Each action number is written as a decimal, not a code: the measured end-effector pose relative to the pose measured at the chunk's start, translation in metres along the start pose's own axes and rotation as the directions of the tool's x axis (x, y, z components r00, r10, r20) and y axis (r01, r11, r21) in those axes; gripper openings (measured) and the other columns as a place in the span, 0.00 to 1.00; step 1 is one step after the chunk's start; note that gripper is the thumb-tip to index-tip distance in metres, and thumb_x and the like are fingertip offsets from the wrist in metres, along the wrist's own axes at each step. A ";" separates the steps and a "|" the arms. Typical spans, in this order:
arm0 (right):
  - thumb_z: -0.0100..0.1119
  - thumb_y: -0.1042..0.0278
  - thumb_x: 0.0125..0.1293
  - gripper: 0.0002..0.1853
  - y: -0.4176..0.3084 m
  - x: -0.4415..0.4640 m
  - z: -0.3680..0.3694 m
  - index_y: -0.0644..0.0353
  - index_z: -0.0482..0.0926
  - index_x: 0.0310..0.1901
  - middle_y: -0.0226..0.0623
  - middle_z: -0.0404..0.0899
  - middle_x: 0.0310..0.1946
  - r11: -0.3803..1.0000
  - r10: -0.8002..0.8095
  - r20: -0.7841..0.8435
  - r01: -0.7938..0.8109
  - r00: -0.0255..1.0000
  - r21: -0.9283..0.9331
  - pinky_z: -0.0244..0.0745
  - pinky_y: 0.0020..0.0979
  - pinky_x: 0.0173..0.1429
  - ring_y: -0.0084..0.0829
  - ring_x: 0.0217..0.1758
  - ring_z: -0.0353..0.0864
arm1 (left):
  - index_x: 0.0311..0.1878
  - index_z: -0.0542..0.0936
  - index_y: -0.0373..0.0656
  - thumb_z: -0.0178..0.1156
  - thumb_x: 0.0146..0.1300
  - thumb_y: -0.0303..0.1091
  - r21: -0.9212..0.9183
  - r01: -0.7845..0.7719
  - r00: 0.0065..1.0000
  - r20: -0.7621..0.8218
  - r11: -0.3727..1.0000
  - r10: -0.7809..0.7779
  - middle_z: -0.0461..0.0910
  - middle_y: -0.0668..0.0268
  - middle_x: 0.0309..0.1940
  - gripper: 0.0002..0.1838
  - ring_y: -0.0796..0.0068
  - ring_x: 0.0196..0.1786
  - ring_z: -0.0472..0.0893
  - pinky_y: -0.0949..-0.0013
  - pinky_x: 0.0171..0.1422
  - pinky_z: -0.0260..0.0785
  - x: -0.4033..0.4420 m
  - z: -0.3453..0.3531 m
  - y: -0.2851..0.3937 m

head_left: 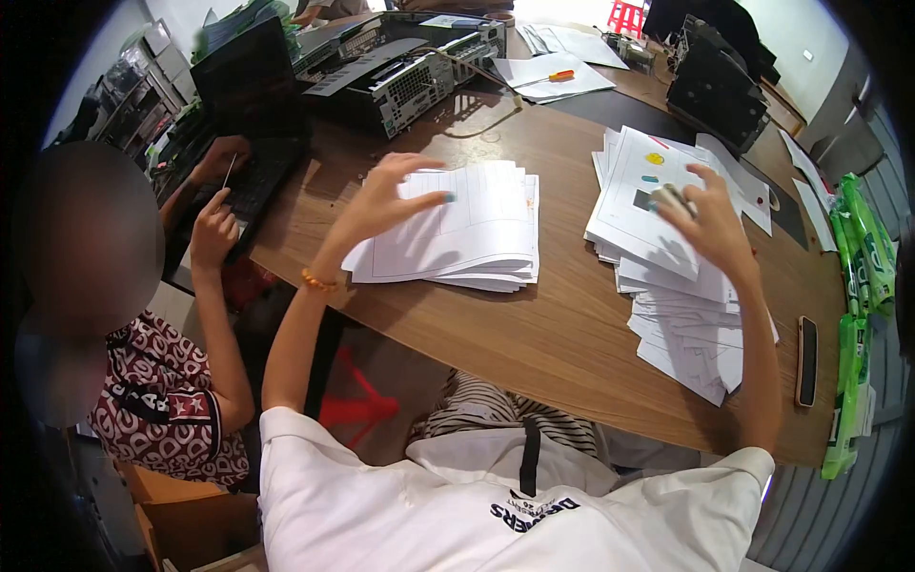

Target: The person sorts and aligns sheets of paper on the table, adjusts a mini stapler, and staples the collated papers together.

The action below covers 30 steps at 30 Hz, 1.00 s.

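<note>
My left hand (386,195) is raised over a thick stack of printed white sheets (448,243), thumb and fingers spread apart. The top sheets of this stack bow up slightly. On the other side, my right hand (710,224) hovers above a second paper pile (629,229), its thumb and index finger apart. A small grey-beige shape shows between them; whether it is held or lies on the page I cannot tell. Coloured pictures, one of them yellow, are on that pile's top sheet. Loose sheets (686,334) fan out below it toward the table edge.
An opened computer case (415,91) stands at the back left, with a cable beside it. A screwdriver (560,75) lies on papers behind. A phone (807,362) and green packages (848,381) are at right. To my left, a person's hand (214,229) holds a thin tool near a laptop (253,86).
</note>
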State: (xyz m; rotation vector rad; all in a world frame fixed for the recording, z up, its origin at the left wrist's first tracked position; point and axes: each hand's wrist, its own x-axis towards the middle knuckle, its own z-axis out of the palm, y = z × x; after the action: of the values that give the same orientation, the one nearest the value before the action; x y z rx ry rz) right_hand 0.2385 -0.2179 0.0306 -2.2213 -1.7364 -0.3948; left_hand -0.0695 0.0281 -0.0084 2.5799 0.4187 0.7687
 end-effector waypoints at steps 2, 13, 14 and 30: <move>0.59 0.47 0.50 0.25 -0.027 0.007 0.005 0.69 0.79 0.29 0.56 0.67 0.49 0.992 -0.040 0.070 0.048 0.997 -0.119 0.63 0.38 0.52 0.43 0.55 0.63 | 0.49 0.74 0.39 0.63 0.49 0.45 -0.014 -0.003 0.995 0.095 1.000 0.004 0.74 0.56 0.45 0.26 0.65 0.49 0.71 0.68 0.50 0.64 0.017 0.010 0.011; 0.60 0.54 0.52 0.18 -0.069 0.026 0.007 0.63 0.75 0.33 0.44 0.71 0.46 0.995 -0.054 0.163 0.066 0.985 -0.068 0.66 0.35 0.50 0.39 0.49 0.70 | 0.56 0.65 0.37 0.70 0.33 0.56 0.191 -0.012 0.933 0.355 0.981 -0.057 0.61 0.51 0.56 0.47 0.56 0.62 0.54 0.56 0.65 0.45 0.040 0.041 -0.001; 0.60 0.54 0.52 0.18 -0.073 0.030 0.010 0.63 0.75 0.33 0.44 0.71 0.46 0.996 -0.051 0.164 0.063 0.985 -0.068 0.66 0.35 0.50 0.39 0.49 0.70 | 0.57 0.64 0.40 0.71 0.32 0.53 0.180 -0.004 0.939 0.340 0.984 -0.058 0.62 0.52 0.55 0.47 0.56 0.62 0.55 0.57 0.65 0.45 0.038 0.042 -0.002; 0.66 0.58 0.45 0.17 -0.093 0.096 0.107 0.62 0.79 0.34 0.41 0.79 0.32 0.748 -0.043 0.348 -0.201 0.937 0.632 0.73 0.27 0.43 0.33 0.35 0.78 | 0.60 0.54 0.47 0.63 0.49 0.26 -0.045 -0.163 0.984 -0.084 0.986 0.159 0.70 0.62 0.50 0.37 0.73 0.47 0.72 0.72 0.51 0.64 0.018 0.048 -0.003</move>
State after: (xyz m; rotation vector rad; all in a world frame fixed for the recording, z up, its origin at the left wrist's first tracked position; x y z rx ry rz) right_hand 0.1744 -0.0689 -0.0249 -1.8696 -1.5725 0.5978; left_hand -0.0280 0.0234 -0.0385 2.5634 0.2123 0.9288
